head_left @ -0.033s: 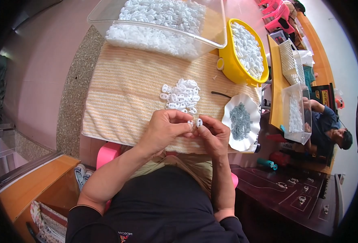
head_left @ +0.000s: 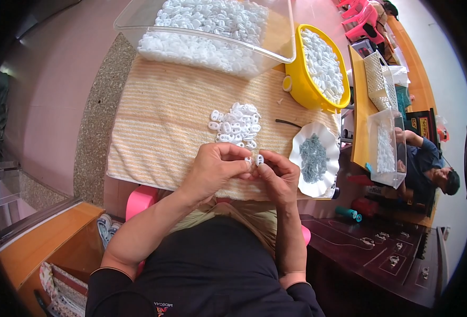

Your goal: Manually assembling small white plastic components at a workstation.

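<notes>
My left hand point(head_left: 216, 167) pinches a small white plastic piece point(head_left: 248, 160) between thumb and fingertips. In my right hand point(head_left: 280, 177), thumb and forefinger grip another white oval piece with two holes point(head_left: 260, 159). The two pieces are held close side by side, just above the towel point(head_left: 164, 121). Beyond my fingers lies a loose pile of similar white two-holed pieces point(head_left: 237, 124). A white scalloped dish point(head_left: 330, 141) to the right of my right hand holds a heap of small grey, wiry-looking parts point(head_left: 313, 160), too fine to make out singly.
A clear bin point(head_left: 281, 45) full of white pieces stands at the back, beside a yellow tub point(head_left: 303, 79) of more. A thin black stick point(head_left: 288, 123) lies near the dish. At right, another person point(head_left: 426, 164) sits by a clear box point(head_left: 385, 153) of white parts.
</notes>
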Motion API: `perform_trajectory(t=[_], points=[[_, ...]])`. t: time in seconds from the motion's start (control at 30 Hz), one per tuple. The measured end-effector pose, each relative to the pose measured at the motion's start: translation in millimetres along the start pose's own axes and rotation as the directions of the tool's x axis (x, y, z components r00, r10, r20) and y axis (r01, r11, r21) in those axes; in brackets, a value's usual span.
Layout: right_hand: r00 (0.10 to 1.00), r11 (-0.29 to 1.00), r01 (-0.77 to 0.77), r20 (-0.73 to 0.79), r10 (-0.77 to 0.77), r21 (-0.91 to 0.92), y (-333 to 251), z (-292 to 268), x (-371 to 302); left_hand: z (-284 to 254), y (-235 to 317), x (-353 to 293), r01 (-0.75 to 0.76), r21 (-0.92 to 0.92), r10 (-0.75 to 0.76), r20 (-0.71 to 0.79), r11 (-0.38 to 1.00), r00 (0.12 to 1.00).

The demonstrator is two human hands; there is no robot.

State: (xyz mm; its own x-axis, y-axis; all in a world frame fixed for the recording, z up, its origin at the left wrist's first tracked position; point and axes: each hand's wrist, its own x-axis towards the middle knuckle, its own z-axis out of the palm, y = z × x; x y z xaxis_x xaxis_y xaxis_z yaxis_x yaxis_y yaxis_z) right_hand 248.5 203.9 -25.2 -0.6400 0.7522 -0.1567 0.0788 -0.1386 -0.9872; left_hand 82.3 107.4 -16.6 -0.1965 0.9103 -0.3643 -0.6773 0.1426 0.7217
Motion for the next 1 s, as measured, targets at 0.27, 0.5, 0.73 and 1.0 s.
perform_trajectory(t=[0.27, 0.5, 0.73, 1.0], points=[[1.000, 0.999, 0.013, -0.016, -0.014, -0.038, 0, 1, 0, 1, 1, -1, 0.009, -0.003, -0.009, -0.011, 1.000, 1.000], [0.999, 0.997, 0.041, 0.001, -0.041, -0.069, 8, -5, 1, 2, 0, -1, 0.013, -0.009, -0.013, -0.011, 1.000, 1.000], [0.999, 0.995, 0.050, 0.014, -0.049, -0.088, 12, -6, 1, 0, -2, 0, 0.005, 0.002, -0.005, -0.005, 1.000, 1.000], [0.997, 0.992, 0.064, 0.038, -0.060, -0.107, 14, -9, 1, 0, -2, 0, 0.000, 0.007, -0.001, 0.006, 1.000, 1.000]])
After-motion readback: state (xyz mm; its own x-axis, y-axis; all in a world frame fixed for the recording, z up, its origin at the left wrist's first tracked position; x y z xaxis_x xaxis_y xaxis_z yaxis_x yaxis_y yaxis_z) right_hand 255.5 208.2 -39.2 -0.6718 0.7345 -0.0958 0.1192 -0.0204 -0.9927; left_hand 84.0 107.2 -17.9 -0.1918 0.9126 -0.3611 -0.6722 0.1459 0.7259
